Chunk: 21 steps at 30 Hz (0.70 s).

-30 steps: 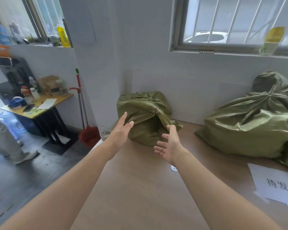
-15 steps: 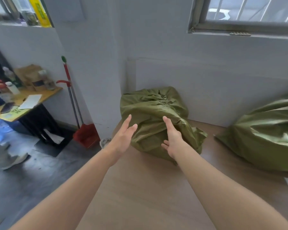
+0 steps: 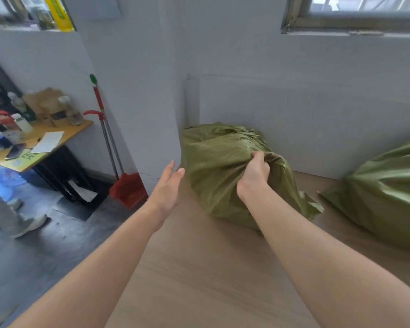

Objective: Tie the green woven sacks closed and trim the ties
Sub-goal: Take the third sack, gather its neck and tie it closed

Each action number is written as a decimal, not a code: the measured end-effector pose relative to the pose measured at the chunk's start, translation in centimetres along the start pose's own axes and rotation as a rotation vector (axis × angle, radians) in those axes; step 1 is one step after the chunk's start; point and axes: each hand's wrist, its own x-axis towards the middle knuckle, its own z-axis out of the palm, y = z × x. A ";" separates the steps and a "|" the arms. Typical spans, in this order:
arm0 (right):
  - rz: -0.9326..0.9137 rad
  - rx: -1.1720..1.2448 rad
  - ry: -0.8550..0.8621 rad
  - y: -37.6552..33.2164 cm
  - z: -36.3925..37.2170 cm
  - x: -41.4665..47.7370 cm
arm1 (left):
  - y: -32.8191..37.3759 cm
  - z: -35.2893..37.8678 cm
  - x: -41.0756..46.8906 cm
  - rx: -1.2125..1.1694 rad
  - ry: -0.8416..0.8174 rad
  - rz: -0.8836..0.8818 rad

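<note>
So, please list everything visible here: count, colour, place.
corner sack: 1, green, on the table against the wall
second sack: 1, green, right edge of table
table: 1, light wood, under both sacks
dustpan: 1, red, floor by the wall
desk: 1, yellow top, far left
paper: 1, white, on the desk
phone: 1, dark, on the desk
window: 1, grey frame, top right
left hand: 1, open, left of the corner sack
right hand: 1, grips the corner sack's cloth

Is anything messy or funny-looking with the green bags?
Yes. The small green sack in the corner slumps crumpled, a loose flap of it spilling onto the table. No tie shows on it. The right hand grips its bunched cloth.
</note>
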 end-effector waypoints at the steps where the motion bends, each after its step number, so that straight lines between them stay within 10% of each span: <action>1: -0.013 0.030 -0.018 -0.8 0.0 -0.8 | 0.5 0.4 -0.5 -0.010 -0.003 0.016; 21: -0.171 0.097 0.156 -14.4 -21.0 -15.8 | 4.0 13.7 -20.2 0.059 -0.136 0.149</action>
